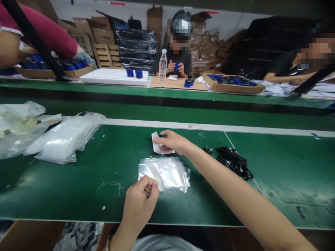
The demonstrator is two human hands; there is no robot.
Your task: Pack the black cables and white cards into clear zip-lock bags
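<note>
My right hand (171, 142) lies over a folded white paper sheet (162, 146) on the green bench mat (104, 195), its fingers gripping the sheet. My left hand (140, 198) is near the mat's front edge with its fingers curled together, and nothing shows in them. Its fingertips sit just beside a small stack of clear zip-lock bags (167, 173), which lies between my two hands.
Large clear plastic bag packs (66, 139) lie at the mat's left. A tangle of black cables (232, 162) lies to the right. Beyond a raised green shelf (167, 94), a co-worker (178, 57) handles a blue jar near cardboard trays of blue jars (232, 87).
</note>
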